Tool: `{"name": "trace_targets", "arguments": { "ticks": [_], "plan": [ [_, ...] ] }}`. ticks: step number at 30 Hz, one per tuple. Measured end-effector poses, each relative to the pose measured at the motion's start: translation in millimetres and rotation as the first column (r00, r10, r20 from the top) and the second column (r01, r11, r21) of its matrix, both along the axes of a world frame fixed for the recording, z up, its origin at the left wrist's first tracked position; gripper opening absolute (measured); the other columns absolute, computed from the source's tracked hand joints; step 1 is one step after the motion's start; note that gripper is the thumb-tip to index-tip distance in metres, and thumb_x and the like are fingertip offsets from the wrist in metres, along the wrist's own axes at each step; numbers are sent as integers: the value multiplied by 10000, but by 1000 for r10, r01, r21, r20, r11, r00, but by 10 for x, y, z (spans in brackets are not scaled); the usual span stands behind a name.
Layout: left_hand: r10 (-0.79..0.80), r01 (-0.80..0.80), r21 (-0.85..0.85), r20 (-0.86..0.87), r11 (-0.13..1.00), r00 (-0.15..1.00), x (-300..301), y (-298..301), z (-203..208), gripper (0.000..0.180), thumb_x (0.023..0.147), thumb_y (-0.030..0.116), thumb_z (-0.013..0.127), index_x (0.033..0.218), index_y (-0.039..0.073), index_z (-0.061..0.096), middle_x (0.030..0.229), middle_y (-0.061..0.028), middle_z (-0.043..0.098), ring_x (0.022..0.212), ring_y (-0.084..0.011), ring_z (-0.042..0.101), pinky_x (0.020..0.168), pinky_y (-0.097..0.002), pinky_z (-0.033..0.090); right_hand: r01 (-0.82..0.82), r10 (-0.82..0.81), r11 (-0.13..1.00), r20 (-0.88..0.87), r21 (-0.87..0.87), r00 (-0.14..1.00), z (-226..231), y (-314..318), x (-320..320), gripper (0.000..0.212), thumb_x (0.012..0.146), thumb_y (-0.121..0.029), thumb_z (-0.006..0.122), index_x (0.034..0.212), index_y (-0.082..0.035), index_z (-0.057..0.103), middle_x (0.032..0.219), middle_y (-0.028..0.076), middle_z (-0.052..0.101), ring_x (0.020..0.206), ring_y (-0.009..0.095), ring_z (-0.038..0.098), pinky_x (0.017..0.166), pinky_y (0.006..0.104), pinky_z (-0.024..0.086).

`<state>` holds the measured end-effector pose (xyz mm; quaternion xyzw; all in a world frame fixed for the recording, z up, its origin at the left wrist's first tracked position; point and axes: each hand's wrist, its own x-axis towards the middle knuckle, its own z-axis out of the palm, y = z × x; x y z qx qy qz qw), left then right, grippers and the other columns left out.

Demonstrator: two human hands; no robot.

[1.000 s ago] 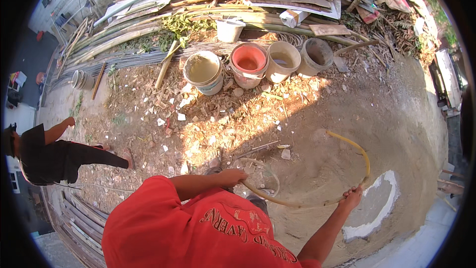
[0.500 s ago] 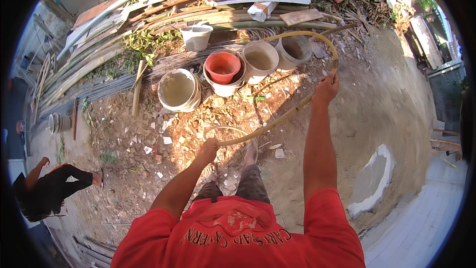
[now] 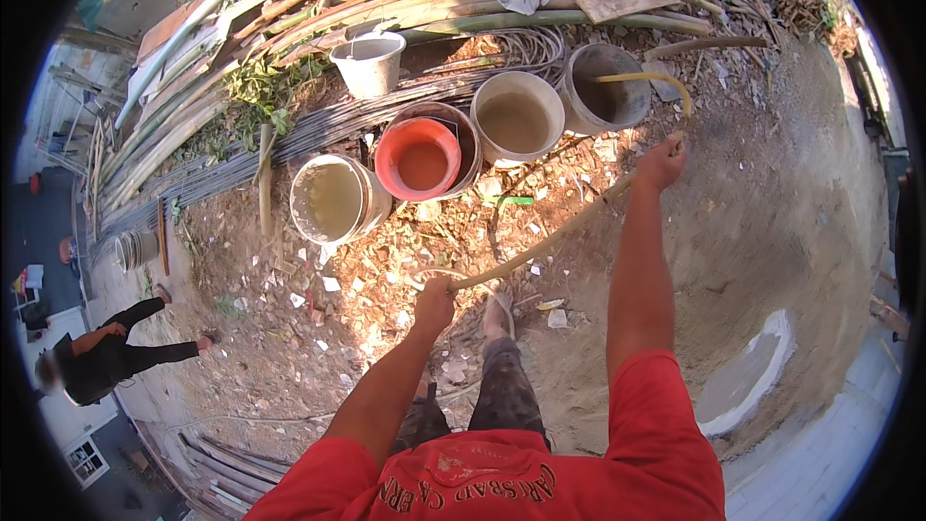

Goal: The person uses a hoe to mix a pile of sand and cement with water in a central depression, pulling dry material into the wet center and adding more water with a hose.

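Observation:
A yellowish hose (image 3: 564, 232) runs between my two hands. My left hand (image 3: 436, 303) is wrapped round it low in front of my legs, where it loops down near my foot. Farther out to the right, my right hand (image 3: 662, 162) grips it near its end. Beyond that hand the hose bends over to the left, its tip over the mouth of the rightmost grey bucket (image 3: 629, 116). Beside that stands a pale bucket (image 3: 519, 116) with murky liquid. A red bucket (image 3: 417, 156) sits inside a larger one, and stacked white buckets (image 3: 340, 201) stand at the left of the row.
A white bucket (image 3: 369, 66) stands behind the row, near long metal rods (image 3: 328, 125) and bamboo poles (image 3: 386, 27). Rubble covers the ground. A person in black (image 3: 106, 357) walks at the far left. A pale-rimmed grey patch (image 3: 748, 376) lies at right.
The hose's free end has swung from behind the buckets to over the rightmost one. Both my hands have shifted right in view. The person at left has moved.

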<state>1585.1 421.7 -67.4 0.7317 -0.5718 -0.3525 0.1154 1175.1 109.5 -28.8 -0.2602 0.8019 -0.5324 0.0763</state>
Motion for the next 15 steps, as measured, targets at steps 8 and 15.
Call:
{"name": "trace_targets", "arguments": {
  "ticks": [8, 15],
  "plan": [
    [67, -70, 61, 43, 996, 997, 459, -699, -236, 291, 941, 241, 596, 1151, 38, 588, 1025, -228, 637, 945, -402, 624, 801, -490, 471, -659, 385, 751, 783, 41, 488, -299, 257, 500, 594, 977, -488, 537, 1372, -46, 496, 1215, 124, 624, 1036, 242, 605, 816, 392, 526],
    [197, -205, 82, 101, 975, 975, 727, -1046, 121, 272, 964, 291, 520, 1054, 38, 563, 1015, -235, 636, 973, -437, 601, 826, -532, 450, -853, 777, 51, 516, 519, 360, -812, 3274, 1280, 408, 896, -360, 596, 1191, -79, 622, 1083, 226, 671, 1047, 417, 620, 900, 468, 487]
  ]
}}
